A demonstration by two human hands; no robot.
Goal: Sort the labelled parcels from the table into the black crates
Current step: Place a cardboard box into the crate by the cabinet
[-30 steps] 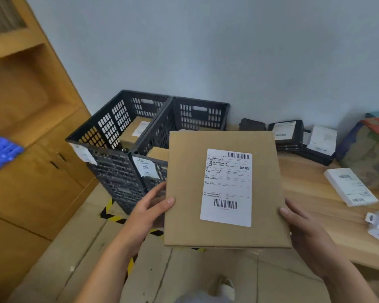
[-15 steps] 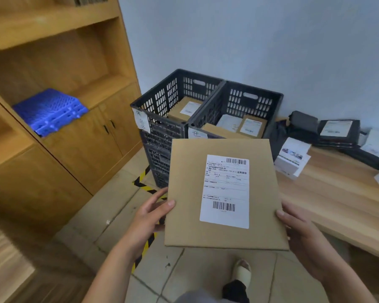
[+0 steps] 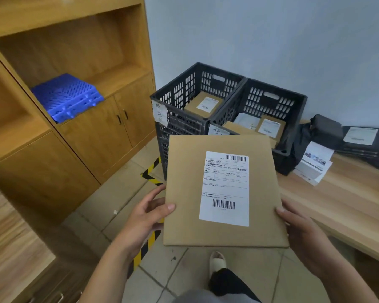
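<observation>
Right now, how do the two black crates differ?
The left crate holds one brown parcel; the right crate holds several, brown and white. The paper tag on the left crate's corner shows in full; the right crate's tag is half hidden behind the held parcel. Both are black, slotted, side by side.
</observation>
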